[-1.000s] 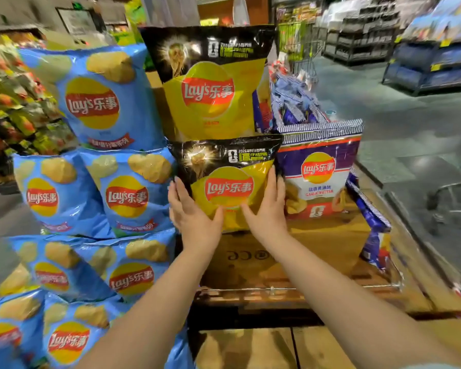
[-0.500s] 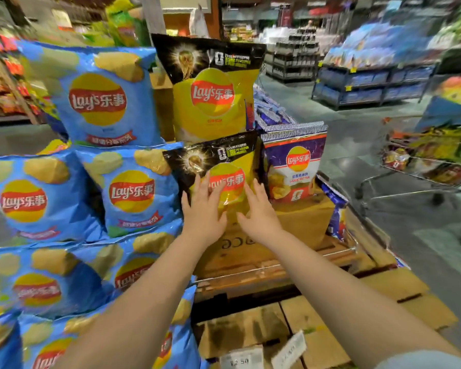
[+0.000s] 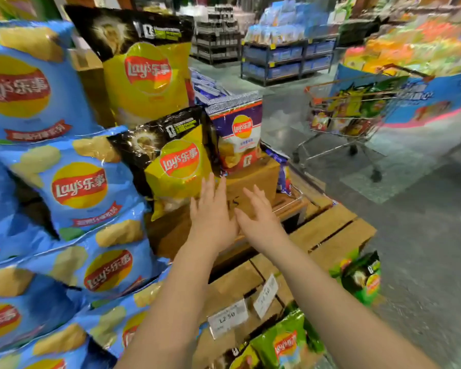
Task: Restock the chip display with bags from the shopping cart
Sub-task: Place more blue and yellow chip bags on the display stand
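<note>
A small yellow-and-black chip bag (image 3: 171, 161) leans on a cardboard box (image 3: 250, 182) in the display, below a larger yellow bag (image 3: 147, 73) and left of a purple bag (image 3: 237, 134). My left hand (image 3: 210, 211) is flat and open just below the small bag's right bottom corner, fingers straight, holding nothing. My right hand (image 3: 258, 217) is open beside it, in front of the box. The shopping cart (image 3: 351, 115) with several bags stands on the aisle to the right.
Blue chip bags (image 3: 77, 182) are stacked at the left. Wooden crates (image 3: 325, 233) with price tags (image 3: 228, 319) sit below my arms; green bags (image 3: 288, 342) lie at the bottom. Grey aisle floor and blue shelving (image 3: 285, 59) lie beyond.
Both hands have come off the small yellow bag and dropped lower. The bag now leans tilted on the box. My view has swung right, bringing the cart into sight.
</note>
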`<action>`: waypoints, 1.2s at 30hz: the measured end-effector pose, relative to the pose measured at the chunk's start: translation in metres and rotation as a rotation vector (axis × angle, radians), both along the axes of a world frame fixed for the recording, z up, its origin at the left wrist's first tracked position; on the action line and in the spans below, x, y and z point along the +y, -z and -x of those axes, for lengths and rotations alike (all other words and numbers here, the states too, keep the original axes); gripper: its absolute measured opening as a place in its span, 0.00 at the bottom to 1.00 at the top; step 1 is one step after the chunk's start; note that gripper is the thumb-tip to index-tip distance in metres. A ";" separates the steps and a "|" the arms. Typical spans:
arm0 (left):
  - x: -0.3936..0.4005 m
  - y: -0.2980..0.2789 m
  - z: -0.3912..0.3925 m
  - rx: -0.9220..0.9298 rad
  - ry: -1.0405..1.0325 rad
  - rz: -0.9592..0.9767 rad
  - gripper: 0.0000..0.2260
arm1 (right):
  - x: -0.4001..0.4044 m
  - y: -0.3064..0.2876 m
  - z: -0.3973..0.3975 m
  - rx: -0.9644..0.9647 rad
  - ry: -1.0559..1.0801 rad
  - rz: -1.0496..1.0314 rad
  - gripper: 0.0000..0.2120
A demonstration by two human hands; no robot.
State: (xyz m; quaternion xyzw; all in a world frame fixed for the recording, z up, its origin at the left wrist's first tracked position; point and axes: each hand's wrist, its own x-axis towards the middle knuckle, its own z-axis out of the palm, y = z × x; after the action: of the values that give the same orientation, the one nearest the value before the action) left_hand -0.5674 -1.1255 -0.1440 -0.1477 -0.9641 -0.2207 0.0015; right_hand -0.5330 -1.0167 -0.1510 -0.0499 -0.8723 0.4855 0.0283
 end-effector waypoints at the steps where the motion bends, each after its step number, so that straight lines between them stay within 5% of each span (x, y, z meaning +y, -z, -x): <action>1: 0.009 0.001 -0.008 -0.033 0.058 -0.009 0.32 | 0.010 0.001 -0.013 -0.029 0.026 0.008 0.27; 10: 0.139 -0.009 -0.077 -0.174 0.569 0.009 0.21 | 0.137 0.000 -0.114 -0.120 0.297 0.010 0.19; 18: 0.311 -0.012 -0.152 -0.137 0.686 0.053 0.17 | 0.297 -0.008 -0.208 -0.089 0.469 -0.034 0.15; 27: 0.489 0.009 -0.237 -0.187 0.813 0.136 0.27 | 0.466 0.005 -0.301 -0.108 0.646 0.021 0.15; 36: 0.609 0.027 -0.215 -0.258 0.884 0.234 0.27 | 0.579 0.034 -0.293 -0.139 0.628 0.076 0.20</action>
State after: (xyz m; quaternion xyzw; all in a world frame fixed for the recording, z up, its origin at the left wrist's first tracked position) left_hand -0.3528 -0.5165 -0.1711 -0.5143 -0.8196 -0.1064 -0.2288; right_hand -0.2400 -0.4380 -0.1854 -0.3507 -0.7955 0.4806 0.1150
